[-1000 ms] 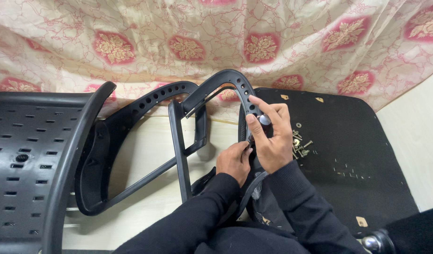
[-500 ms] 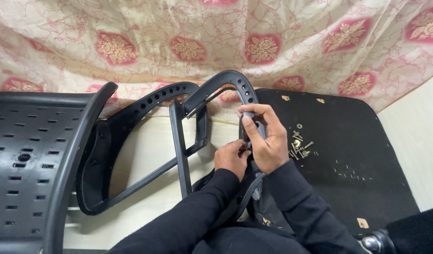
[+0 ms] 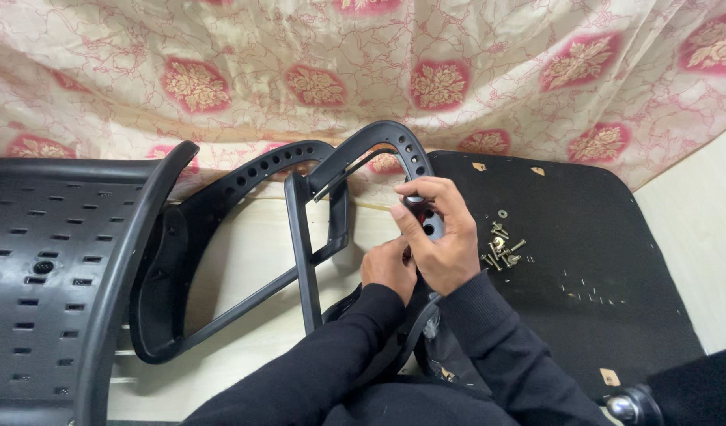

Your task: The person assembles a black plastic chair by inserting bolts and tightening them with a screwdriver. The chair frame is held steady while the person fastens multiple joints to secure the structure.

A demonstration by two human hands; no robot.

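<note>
A black plastic chair armrest frame (image 3: 371,142) with a row of holes stands upright in front of me. My right hand (image 3: 438,237) is closed around a dark-handled tool (image 3: 415,203), held against the frame's curved bar. Just below it, my left hand (image 3: 388,268) grips the lower part of the same frame, fingers curled. A second black armrest frame (image 3: 221,237) lies flat to the left. A small pile of silver screws and washers (image 3: 501,246) rests on the black upholstered seat underside (image 3: 584,237), right of my hands.
A black perforated chair back (image 3: 39,268) fills the left side. A floral pink and cream cloth (image 3: 363,63) hangs across the back. Pale floor (image 3: 244,260) shows between the parts. A chrome caster part (image 3: 627,406) sits at the bottom right.
My right hand has shifted slightly lower on the frame's curved bar, its fingers re-wrapped around the tool. The left hand stays under it.
</note>
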